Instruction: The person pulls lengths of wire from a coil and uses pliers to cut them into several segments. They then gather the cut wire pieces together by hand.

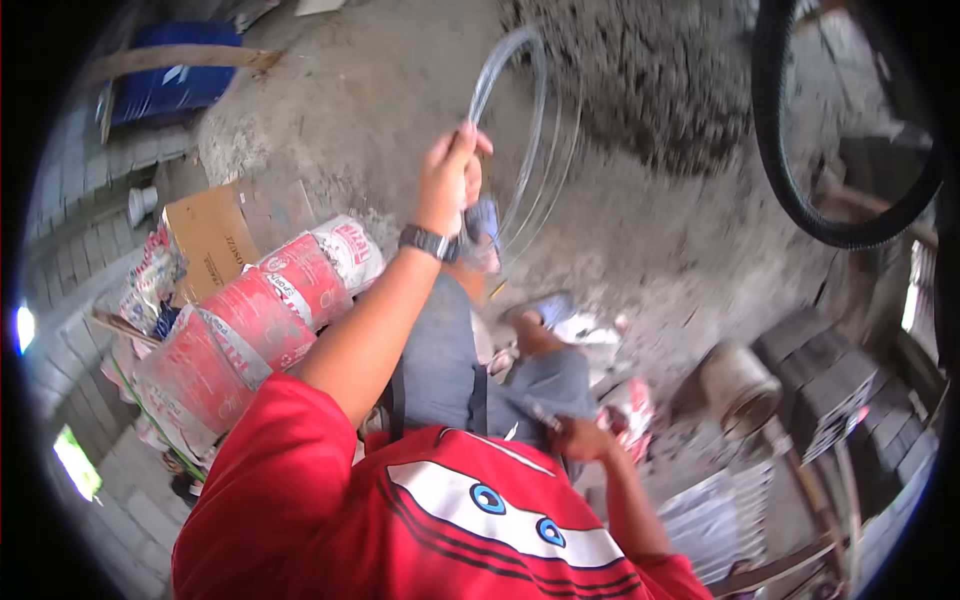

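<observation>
The ground (690,260) is grey, rough and dusty, and a dark, lumpy heap (650,90) lies on it at 1 o'clock. At 2 o'clock there is a thick black ribbed hose (775,150), bent in a big curve. At 3 to 4 o'clock stand grey blocks (825,375), with a dirty bucket (740,390) near them; a corrugated sheet (715,520) is at 4 to 5 o'clock. At 9 o'clock are red-and-white bags (260,330), just beside a cardboard box (210,240), and a blue object (175,75) is at 10 o'clock. A block wall (75,350) goes along the left side.

The left hand (455,185) is at 12 o'clock, with the arm stretched forward and a dark watch (430,242) on the wrist. Its fingers are closed around a loop of clear tubing (540,90), which rises above the hand and hangs down at its right. The right hand (585,440) is at 5 o'clock, low beside the thigh, with the elbow bent. It is near a thin greyish item (537,408), but blur hides the fingers, so I cannot tell if it grips this.
</observation>
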The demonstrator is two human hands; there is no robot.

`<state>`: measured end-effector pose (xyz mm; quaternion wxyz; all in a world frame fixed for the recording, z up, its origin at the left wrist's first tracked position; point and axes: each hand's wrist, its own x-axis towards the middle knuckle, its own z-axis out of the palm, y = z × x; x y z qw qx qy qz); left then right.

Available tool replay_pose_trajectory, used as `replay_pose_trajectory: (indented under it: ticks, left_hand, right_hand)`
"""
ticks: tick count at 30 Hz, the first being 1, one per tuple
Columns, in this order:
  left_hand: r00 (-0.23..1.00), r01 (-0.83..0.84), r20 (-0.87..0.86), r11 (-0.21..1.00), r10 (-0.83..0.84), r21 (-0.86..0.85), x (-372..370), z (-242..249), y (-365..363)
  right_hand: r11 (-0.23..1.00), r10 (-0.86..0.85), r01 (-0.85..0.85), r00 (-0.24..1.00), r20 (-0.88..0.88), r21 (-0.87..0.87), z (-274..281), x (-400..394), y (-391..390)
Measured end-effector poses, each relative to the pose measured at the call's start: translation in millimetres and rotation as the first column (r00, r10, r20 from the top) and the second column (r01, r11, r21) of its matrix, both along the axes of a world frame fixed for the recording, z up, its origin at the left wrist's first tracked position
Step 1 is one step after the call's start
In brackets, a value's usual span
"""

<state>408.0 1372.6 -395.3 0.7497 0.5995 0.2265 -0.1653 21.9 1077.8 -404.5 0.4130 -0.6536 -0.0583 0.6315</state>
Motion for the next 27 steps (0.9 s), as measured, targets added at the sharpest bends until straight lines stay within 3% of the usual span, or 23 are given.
replay_pose_trajectory:
  ticks: [1, 3, 4, 5, 6, 8, 9, 10, 11, 13, 15, 16, 17, 18, 19, 21, 22, 24, 27]
  left_hand:
    - [1.000, -0.006, -0.015, 1.000, 0.006, -0.029, -12, -20, -6]
    - [0.995, 0.055, -0.077, 0.996, -0.061, -0.071, -27, -56, -17]
    - [0.995, 0.062, -0.071, 0.990, -0.071, -0.126, -28, -73, -26]
    - [0.988, 0.094, -0.111, 0.988, -0.107, -0.124, -36, -89, -35]
    - [0.987, 0.060, -0.138, 0.985, -0.082, -0.160, -43, -106, -44]
    - [0.987, 0.044, -0.139, 0.962, -0.084, -0.268, -48, -149, -49]
    - [0.980, 0.043, -0.176, 0.966, -0.090, -0.254, -52, -171, -43]
    - [0.980, 0.017, -0.171, 0.901, -0.101, -0.434, -52, -191, -36]
    - [0.983, -0.004, -0.149, 0.796, -0.108, -0.605, -51, -208, -30]
    - [0.976, 0.027, -0.162, 0.815, -0.147, -0.579, -49, -237, 3]
    - [0.956, 0.168, -0.003, 0.557, -0.294, -0.813, -46, -257, 23]
    - [0.956, -0.083, -0.193, 0.425, -0.223, -0.902, -43, -255, 22]
    - [0.947, -0.141, -0.232, 0.358, -0.224, -0.923, -41, -247, 18]
    - [0.959, -0.133, -0.209, 0.346, -0.190, -0.929, -41, -245, 20]
    - [0.970, -0.127, -0.188, 0.336, -0.155, -0.933, -43, -244, 23]
    - [0.973, -0.052, -0.110, 0.273, -0.201, -0.961, -44, -246, 34]
    - [0.968, 0.003, -0.051, 0.217, -0.244, -0.976, -43, -248, 41]
    - [0.966, 0.075, 0.009, 0.246, -0.259, -0.966, -33, -251, 62]
    - [0.952, 0.191, 0.088, 0.342, -0.294, -0.920, -27, -278, 98]
  right_hand:
    - [0.997, -0.070, 0.070, 0.998, 0.000, -0.023, -27, -6, 2]
    - [0.940, -0.219, 0.174, 0.967, -0.130, -0.292, -34, 47, 9]
    - [0.778, -0.524, 0.579, 0.813, 0.256, -0.245, -61, 34, 13]
    - [0.694, -0.492, 0.682, 0.684, 0.538, -0.232, -112, 10, 10]
    - [0.430, -0.875, 0.868, 0.468, 0.119, -0.249, -135, 21, 3]
    - [0.048, -0.965, 0.947, 0.126, 0.231, -0.319, -167, 53, 3]
    - [-0.114, -0.956, 0.972, -0.051, 0.288, -0.204, -205, 50, 2]
    - [-0.131, -0.923, 0.978, -0.061, 0.380, -0.162, -222, 66, 2]
    - [-0.224, -0.928, 0.965, -0.168, 0.332, -0.138, -245, 75, 1]
    - [-0.267, -0.908, 0.964, -0.249, 0.338, -0.006, -292, 95, 4]
    - [-0.198, -0.930, 0.964, -0.128, 0.345, -0.177, -331, 111, 6]
    - [-0.110, -0.924, 0.973, -0.025, 0.381, -0.204, -352, 113, 10]
    - [-0.023, -0.905, 0.974, 0.076, 0.418, -0.226, -374, 112, 15]
    - [0.057, -0.871, 0.988, 0.119, 0.476, -0.143, -381, 122, 31]
    - [-0.008, -0.921, 0.962, 0.099, 0.375, -0.274, -382, 130, 43]
    - [-0.029, -0.996, 0.926, 0.006, 0.089, -0.376, -373, 156, 59]
    - [-0.032, -0.995, 0.932, 0.005, 0.101, -0.361, -380, 158, 60]
    - [-0.068, -0.987, 0.947, -0.110, -0.119, -0.315, -398, 160, 60]
    - [-0.090, -0.995, 0.962, -0.099, -0.022, -0.257, -408, 169, 31]
